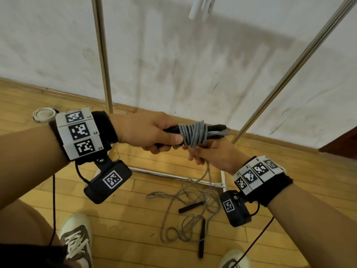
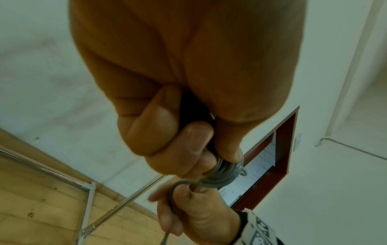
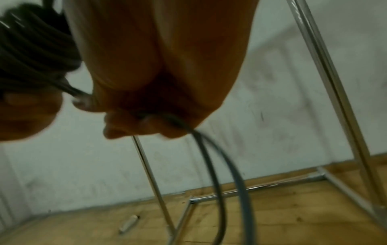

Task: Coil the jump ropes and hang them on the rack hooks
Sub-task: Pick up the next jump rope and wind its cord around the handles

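My left hand (image 1: 154,136) grips the two black handles (image 1: 216,129) of a grey jump rope, held level in front of me. Several turns of the grey rope coil (image 1: 194,133) wrap the handles just past my thumb. Below the coil my right hand (image 1: 204,153) pinches the loose rope strand (image 1: 207,171), which trails to the floor. In the left wrist view the coil (image 2: 222,174) sits under my left fingers (image 2: 194,140), and the right hand (image 2: 188,207) holds the strand. The right wrist view shows the strand (image 3: 240,182) hanging from my right fingers (image 3: 134,127).
A second grey rope with black handles (image 1: 201,238) lies tangled on the wooden floor (image 1: 135,219). The metal rack's uprights (image 1: 102,55) and base bar (image 1: 173,176) stand against the white wall. White handles (image 1: 201,6) hang at the top. A tape roll (image 1: 44,114) lies left.
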